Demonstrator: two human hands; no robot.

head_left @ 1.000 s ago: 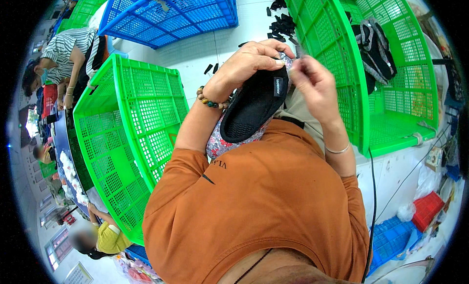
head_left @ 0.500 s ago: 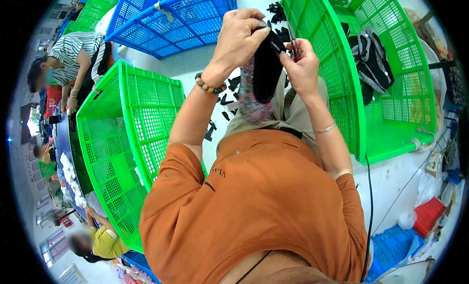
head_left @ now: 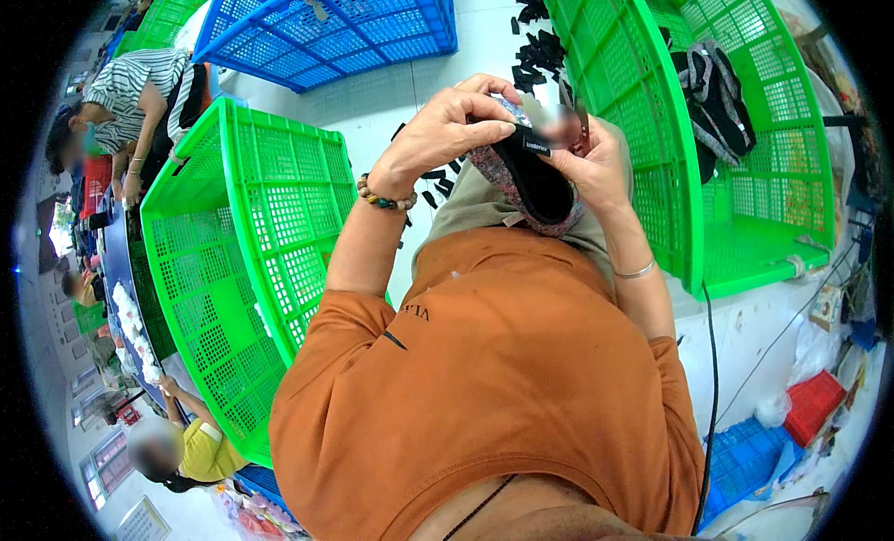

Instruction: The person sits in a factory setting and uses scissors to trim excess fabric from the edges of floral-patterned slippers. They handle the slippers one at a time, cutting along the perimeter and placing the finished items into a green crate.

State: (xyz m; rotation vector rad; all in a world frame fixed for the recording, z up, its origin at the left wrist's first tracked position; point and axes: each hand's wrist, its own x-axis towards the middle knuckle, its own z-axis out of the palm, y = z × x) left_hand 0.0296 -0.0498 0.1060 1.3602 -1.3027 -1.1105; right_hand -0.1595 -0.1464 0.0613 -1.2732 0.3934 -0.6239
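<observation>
My left hand (head_left: 436, 139) pinches the upper edge of a knitted slipper (head_left: 543, 189), speckled grey and pink with a black middle, held over my lap. A small black label (head_left: 535, 144) with pale lettering sits at that edge, between my two hands. On its other side, my right hand (head_left: 601, 171) is closed, its thumb pressed at the label's end. Something dark near the right fingers is blurred, and I cannot make out what it is. The slipper hangs tilted, its rounded end down toward the right.
Green crates stand at my left (head_left: 289, 234) and right (head_left: 633, 122); the right one holds grey-and-black knitted pieces (head_left: 717, 103). A blue crate (head_left: 345, 38) is ahead. Small black pieces (head_left: 540, 61) lie on the white floor (head_left: 484, 29). Two people work at the left beside a long table (head_left: 121, 262).
Both hands have come down closer to my body with the slipper. It has swung from hanging nearly straight to slanting right, and the label now shows more fully.
</observation>
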